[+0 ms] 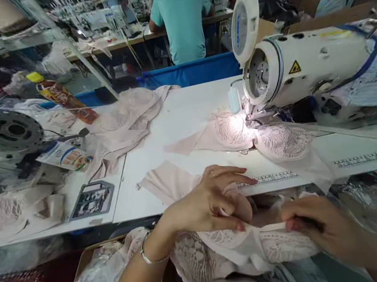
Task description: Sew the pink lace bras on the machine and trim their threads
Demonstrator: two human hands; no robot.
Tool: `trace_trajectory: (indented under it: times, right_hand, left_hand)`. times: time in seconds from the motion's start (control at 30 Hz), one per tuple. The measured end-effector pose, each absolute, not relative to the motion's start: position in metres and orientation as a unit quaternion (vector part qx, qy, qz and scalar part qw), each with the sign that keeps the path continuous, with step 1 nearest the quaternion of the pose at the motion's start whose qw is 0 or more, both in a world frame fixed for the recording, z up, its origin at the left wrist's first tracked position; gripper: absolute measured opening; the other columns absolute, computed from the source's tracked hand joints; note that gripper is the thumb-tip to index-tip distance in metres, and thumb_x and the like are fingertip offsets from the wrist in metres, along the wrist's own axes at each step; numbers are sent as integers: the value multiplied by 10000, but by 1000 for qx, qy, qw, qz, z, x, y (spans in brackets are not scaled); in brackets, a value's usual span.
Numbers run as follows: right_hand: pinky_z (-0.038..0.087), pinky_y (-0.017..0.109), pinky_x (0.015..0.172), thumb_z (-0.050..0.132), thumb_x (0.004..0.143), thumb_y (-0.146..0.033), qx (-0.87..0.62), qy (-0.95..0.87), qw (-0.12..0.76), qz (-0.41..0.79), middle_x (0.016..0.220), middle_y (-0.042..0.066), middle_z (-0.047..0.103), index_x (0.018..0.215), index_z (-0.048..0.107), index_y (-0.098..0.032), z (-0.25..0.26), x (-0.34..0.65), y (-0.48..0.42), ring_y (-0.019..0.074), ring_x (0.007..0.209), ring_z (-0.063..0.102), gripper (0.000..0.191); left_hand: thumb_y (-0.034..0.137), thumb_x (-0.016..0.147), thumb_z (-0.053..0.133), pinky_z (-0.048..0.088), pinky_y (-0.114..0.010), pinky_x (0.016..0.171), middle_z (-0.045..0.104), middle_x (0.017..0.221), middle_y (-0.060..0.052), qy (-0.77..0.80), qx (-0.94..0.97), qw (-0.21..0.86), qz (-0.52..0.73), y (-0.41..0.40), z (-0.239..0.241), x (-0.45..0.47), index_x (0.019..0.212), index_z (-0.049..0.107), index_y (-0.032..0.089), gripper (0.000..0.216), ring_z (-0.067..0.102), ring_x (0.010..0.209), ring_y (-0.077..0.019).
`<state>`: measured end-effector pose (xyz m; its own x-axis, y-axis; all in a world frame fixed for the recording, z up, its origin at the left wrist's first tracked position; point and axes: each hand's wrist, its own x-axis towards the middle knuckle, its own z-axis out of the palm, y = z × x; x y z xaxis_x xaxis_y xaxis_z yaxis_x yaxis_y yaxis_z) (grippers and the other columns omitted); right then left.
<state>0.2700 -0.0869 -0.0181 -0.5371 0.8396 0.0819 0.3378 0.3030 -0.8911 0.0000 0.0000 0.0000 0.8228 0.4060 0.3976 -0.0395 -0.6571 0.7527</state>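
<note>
A pale pink lace bra (233,243) lies over my lap at the table's front edge. My left hand (215,198) has its thumb and some fingers closed on the bra's upper edge, while other fingers stretch over the table. At the other end, my right hand (311,219) pinches the edge of the same bra, slightly blurred. Beyond them, a second pink lace bra (278,141) sits under the lit needle area of the white sewing machine (322,60). Pink fabric (171,179) spreads on the table beside my left hand.
A ruler strip (273,178) runs along the table's front edge. To the left are another sewing machine (2,139), a drink bottle (63,98), a printed packet (65,156) and piled pink garments (124,122). A person in a turquoise shirt (181,18) sits ahead, facing away.
</note>
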Motion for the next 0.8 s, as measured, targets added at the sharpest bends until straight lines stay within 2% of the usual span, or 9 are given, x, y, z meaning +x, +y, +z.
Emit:
trace_trajectory:
  times: [0.03, 0.1, 0.17, 0.2, 0.3, 0.43, 0.57, 0.67, 0.8]
  right_hand:
    - [237, 258, 519, 424, 1044, -453, -392, -748, 276, 459, 594, -57, 359, 718, 474, -205, -17, 274, -87, 92, 498, 331, 413]
    - [233, 263, 510, 447, 1033, -466, -393, -729, 265, 494, 599, -50, 376, 700, 485, -202, -15, 281, -86, 95, 500, 343, 426]
    - [217, 267, 499, 478, 1018, -475, -387, -705, 257, 536, 589, -52, 366, 687, 500, -200, -18, 287, -84, 95, 491, 329, 430]
    - [209, 270, 496, 495, 1009, -481, -383, -690, 255, 558, 578, -55, 352, 680, 505, -200, -20, 288, -83, 95, 485, 315, 433]
    - [229, 278, 508, 556, 959, -550, -358, -641, 270, 623, 574, -44, 394, 643, 509, -198, -31, 291, -77, 103, 500, 330, 475]
    - [246, 285, 505, 638, 878, -618, -341, -570, 280, 693, 614, 10, 541, 559, 470, -193, -47, 287, -73, 115, 523, 393, 557]
    - [239, 277, 468, 673, 855, -609, -326, -470, 343, 745, 495, -6, 486, 492, 394, -209, -62, 275, -78, 112, 466, 392, 608]
    - [207, 264, 421, 708, 811, -631, -321, -397, 379, 772, 438, -34, 414, 482, 361, -227, -69, 267, -82, 97, 405, 315, 626]
    - [185, 261, 408, 723, 788, -648, -320, -372, 377, 786, 427, -58, 362, 490, 381, -236, -72, 262, -83, 91, 381, 254, 613]
  left_hand:
    - [268, 865, 747, 295, -443, 1137, 706, 1226, -136, 100, 857, 443, 244, -1, 0, -4, 572, 589, 173, 346, 569, 1254, -300]
    - [299, 906, 688, 434, -373, 963, 741, 899, -99, 109, 823, 524, 191, -3, -2, -11, 607, 579, 181, 340, 664, 900, -216]
    - [377, 936, 632, 450, -299, 716, 617, 663, -31, 146, 768, 607, 146, -8, -8, -17, 650, 573, 179, 353, 539, 624, -140]
    - [430, 944, 607, 398, -273, 611, 526, 605, 1, 176, 733, 643, 135, -11, -12, -19, 664, 565, 174, 381, 443, 558, -116]
    - [569, 887, 641, 266, -248, 514, 383, 594, 37, 269, 618, 716, 181, -22, -29, -21, 611, 497, 163, 512, 311, 542, -89]
    - [532, 768, 793, 302, -220, 508, 464, 599, 9, 301, 419, 813, 270, -38, -54, -12, 545, 471, 150, 547, 412, 549, -87]
    - [410, 727, 853, 301, -176, 422, 394, 458, 60, 253, 241, 877, 331, -50, -67, 4, 548, 430, 172, 517, 348, 413, -56]
    - [432, 689, 871, 277, -153, 371, 306, 420, 101, 236, 203, 884, 348, -58, -69, 16, 561, 365, 195, 574, 229, 360, -30]
    - [447, 713, 852, 273, -131, 347, 266, 410, 113, 221, 171, 889, 363, -65, -72, 24, 575, 312, 204, 607, 183, 338, -22]
